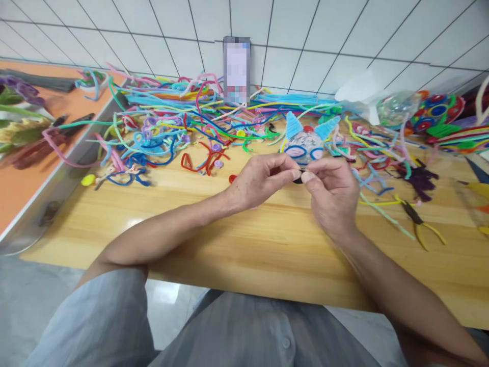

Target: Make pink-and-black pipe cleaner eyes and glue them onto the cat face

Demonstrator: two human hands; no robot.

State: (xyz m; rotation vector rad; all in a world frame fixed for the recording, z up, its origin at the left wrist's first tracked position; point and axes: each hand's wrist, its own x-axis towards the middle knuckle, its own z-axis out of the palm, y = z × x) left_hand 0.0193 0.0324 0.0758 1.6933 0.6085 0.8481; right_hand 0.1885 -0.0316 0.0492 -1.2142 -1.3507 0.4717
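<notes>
My left hand point(260, 178) and my right hand point(334, 191) meet above the table, fingertips almost touching. Between them they pinch a short black piece point(298, 179) that looks like pipe cleaner; the fingers cover most of it. Just behind the hands sits a round, greyish craft head point(311, 138), with pointed light-blue ears point(293, 126), blue rings around pink eyes and a red spot on top. Its lower part is hidden by my fingers. To the left of my left hand lies a small red round piece point(232, 179).
Loose coloured pipe cleaners point(156, 137) lie along the back of the wooden table point(214, 244). A phone point(237, 69) leans against the tiled wall. Pliers with yellow handles point(418, 221) and a dark purple bundle point(420, 181) are at right. A metal-edged orange surface point(23, 196) borders the left.
</notes>
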